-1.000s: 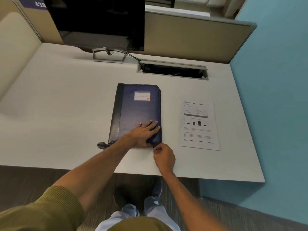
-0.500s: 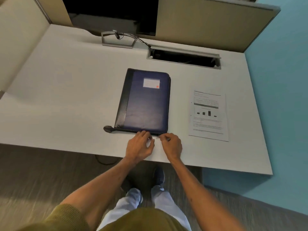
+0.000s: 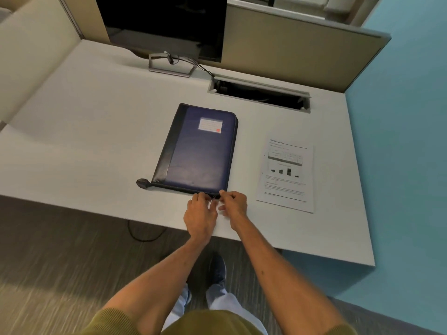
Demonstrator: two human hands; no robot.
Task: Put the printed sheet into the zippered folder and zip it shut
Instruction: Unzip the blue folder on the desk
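I am standing at a white desk (image 3: 72, 141) and looking down at my two hands. The blue folder (image 3: 200, 153) is lying flat and closed on the desk, right in front of me. A small white label (image 3: 210, 124) is sitting on its cover near the far end. The black zipper (image 3: 179, 188) is running along the edge nearest me, and its end bit is sticking out past the left corner.

Both my hands are working at the folder's near right corner, close together. My left hand (image 3: 200, 215) is curling its fingers down, and the tips are touching the zipper edge. I cannot tell if they are holding it or only touching it. My right hand (image 3: 234, 205) is pinching with thumb and first finger right at the corner of the folder. The bit it is pinching is too small to make out.

The printed sheet (image 3: 286, 175) is lying flat on the desk to the right of the folder, not touching it.

At the far end a black screen (image 3: 164, 25) is standing on a grey stand (image 3: 169, 68). A wire (image 3: 200, 67) is running from it to a long slot (image 3: 258, 95) in the desk.
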